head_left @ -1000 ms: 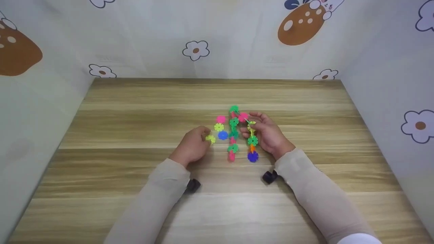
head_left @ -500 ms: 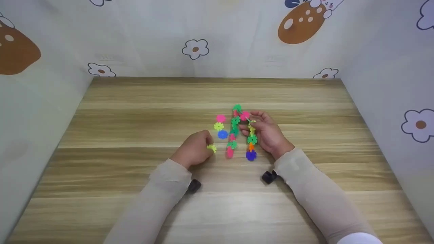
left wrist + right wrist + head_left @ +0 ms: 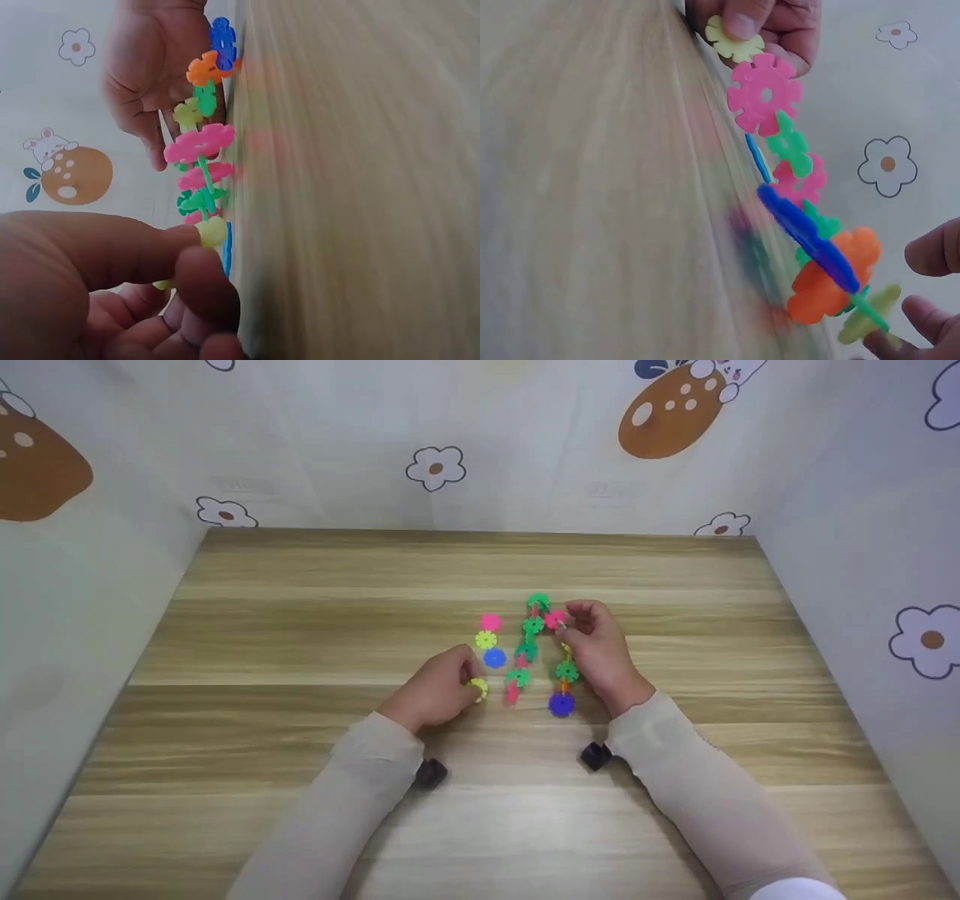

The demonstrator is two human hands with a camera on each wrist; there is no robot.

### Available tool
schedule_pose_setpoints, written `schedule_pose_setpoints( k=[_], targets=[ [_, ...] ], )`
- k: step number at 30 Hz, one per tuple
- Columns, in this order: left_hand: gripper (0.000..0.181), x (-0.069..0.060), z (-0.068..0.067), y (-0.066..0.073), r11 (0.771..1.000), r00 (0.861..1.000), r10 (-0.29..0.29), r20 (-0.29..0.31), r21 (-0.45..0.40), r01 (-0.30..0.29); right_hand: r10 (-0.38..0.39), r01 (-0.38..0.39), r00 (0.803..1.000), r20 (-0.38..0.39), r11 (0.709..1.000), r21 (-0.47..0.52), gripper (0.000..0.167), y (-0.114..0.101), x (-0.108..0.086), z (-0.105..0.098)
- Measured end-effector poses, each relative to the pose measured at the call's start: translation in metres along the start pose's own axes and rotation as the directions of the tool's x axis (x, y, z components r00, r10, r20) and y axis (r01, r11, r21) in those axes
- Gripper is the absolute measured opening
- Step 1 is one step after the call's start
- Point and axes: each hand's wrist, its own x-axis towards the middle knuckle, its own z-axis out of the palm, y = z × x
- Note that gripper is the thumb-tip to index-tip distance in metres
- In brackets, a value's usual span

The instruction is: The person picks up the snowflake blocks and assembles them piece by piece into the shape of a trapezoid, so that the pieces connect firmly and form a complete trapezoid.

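The left hand (image 3: pixel 433 688) pinches a yellow notched disc (image 3: pixel 481 690) between thumb and finger; in the right wrist view this yellow disc (image 3: pixel 739 49) is beside the chain's pink end disc (image 3: pixel 765 94). The right hand (image 3: pixel 607 660) grips the bent chain of linked discs at its upper right, near a pink disc (image 3: pixel 555 619). One arm of the chain runs down through green discs (image 3: pixel 532 625) to a pink end; its other arm ends in a dark blue disc (image 3: pixel 562 705), with an orange disc (image 3: pixel 836 277) above it. The right fingers partly hide yellow pieces.
Left of the chain, a loose pink disc (image 3: pixel 490 622), a yellow disc (image 3: pixel 486 640) and a blue disc (image 3: pixel 494 658) lie in a column on the wooden table (image 3: pixel 300 607). Patterned cloth walls (image 3: pixel 337 442) stand around the table's back and sides.
The left hand has come nearer the front edge with its yellow disc. The chain's top has shifted right, so its left arm slants more. The right fingers have moved closer to the pink disc.
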Motion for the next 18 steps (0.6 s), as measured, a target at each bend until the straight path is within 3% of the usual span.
schedule_pose_setpoints(
  k=[3,7,10,12,15,18],
  targets=[
    [0.012,0.0,0.002,0.001,0.997,1.0,-0.007,0.022,-0.072,0.009,-0.039,0.037,0.998,-0.058,0.999,-0.035,0.047,-0.003,-0.004,-0.001],
    [0.014,0.0,0.004,0.0,0.989,0.998,0.026,0.053,-0.147,-0.018,-0.102,0.092,0.985,-0.137,0.993,-0.079,0.038,-0.012,-0.014,-0.002],
    [0.014,0.0,0.004,-0.001,0.986,0.997,0.05,0.066,-0.164,-0.038,-0.157,0.142,0.978,-0.138,0.983,-0.116,0.031,-0.021,-0.022,-0.004],
    [0.012,0.0,0.004,-0.002,0.986,0.996,0.057,0.067,-0.161,-0.045,-0.176,0.163,0.982,-0.074,0.975,-0.151,0.025,-0.026,-0.026,-0.005],
    [0.009,0.0,0.005,-0.003,0.984,0.995,0.073,0.061,-0.165,-0.063,-0.157,0.178,0.982,0.102,0.952,-0.25,0.021,-0.032,-0.034,-0.005],
    [0.008,0.0,0.006,-0.003,0.979,0.994,0.084,0.065,-0.193,-0.07,-0.116,0.225,0.952,0.284,0.894,-0.387,0.021,-0.033,-0.041,-0.004]
  ],
)
